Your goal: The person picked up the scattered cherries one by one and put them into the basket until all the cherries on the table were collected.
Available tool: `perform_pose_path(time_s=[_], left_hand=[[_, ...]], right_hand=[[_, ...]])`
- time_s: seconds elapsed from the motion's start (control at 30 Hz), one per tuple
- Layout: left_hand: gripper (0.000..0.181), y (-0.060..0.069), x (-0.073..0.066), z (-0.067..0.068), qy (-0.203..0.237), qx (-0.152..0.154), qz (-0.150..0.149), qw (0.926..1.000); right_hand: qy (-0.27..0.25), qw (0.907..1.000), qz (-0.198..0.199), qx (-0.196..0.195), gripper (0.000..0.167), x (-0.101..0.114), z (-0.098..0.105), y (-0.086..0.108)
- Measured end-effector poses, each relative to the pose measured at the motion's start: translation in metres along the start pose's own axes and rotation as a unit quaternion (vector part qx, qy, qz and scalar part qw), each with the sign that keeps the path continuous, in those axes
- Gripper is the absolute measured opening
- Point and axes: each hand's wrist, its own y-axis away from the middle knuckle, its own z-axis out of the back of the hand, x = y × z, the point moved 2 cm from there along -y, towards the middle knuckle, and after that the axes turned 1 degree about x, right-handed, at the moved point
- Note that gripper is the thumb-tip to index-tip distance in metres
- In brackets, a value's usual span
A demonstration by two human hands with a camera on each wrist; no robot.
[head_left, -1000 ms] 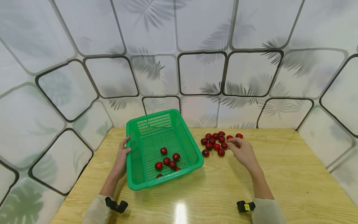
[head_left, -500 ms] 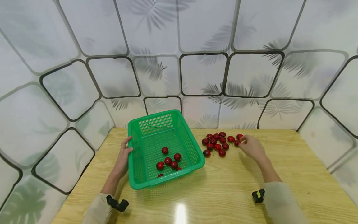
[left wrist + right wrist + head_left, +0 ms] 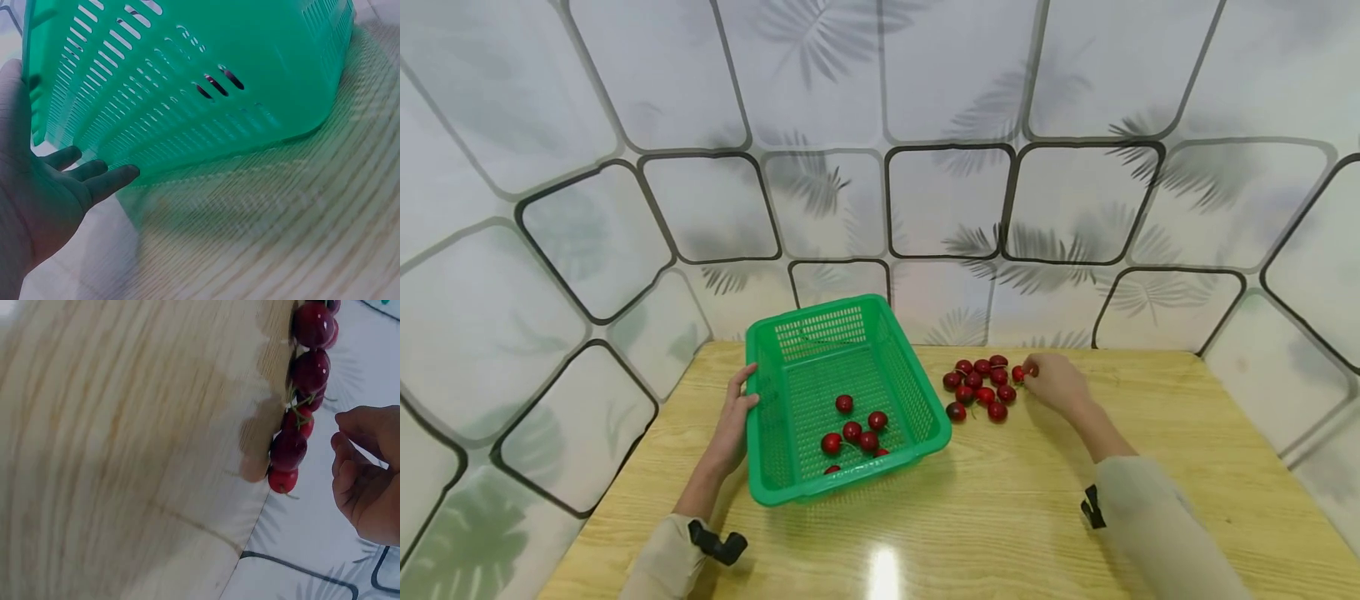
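Tbl (image 3: 1007, 500): L hand (image 3: 730, 427) touches basket (image 3: 904, 392), fingers straight; R hand (image 3: 1061, 386) nr cherries (image 3: 984, 397), grip unclear.

A wooden table (image 3: 1015, 508) — green basket (image 3: 850, 481) on it; loose red cherries (image 3: 985, 397) clustered alongside.

No text, label, brand, number or sign can be read on anything in any of the three views.
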Motion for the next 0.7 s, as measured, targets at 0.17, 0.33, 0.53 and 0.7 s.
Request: perform_pose_path(time_s=[0.17, 0.33, 0.53, 0.7], left_hand=[[0.05, 0.001, 0.0, 0.002, 0.0, 0.003, -0.004, 1.0], [0.05, 0.004, 0.001, 0.004, 0.002, -0.003, 0.002, 1.0], [0.051, 0.003, -0.001, 0.006, -0.001, -0.007, 0.016, 0.9998], [0.053, 0.001, 0.0, 0.002, -0.001, 0.0, 0.03, 0.9996]], right_hand=[[-0.016, 0.9998, 0.013, -0.007, 0.016, 0.023, -0.005, 0.007], [-0.029, 0.9991, 0.027, 0.013, 0.015, 0.054, -0.019, 0.025], [-0.015, 0.9993, 0.029, 0.016, 0.047, 0.079, -0.038, 0.027], [0.006, 0.9998, -0.001, 0.02, 0.049, 0.083, -0.048, 0.025]])
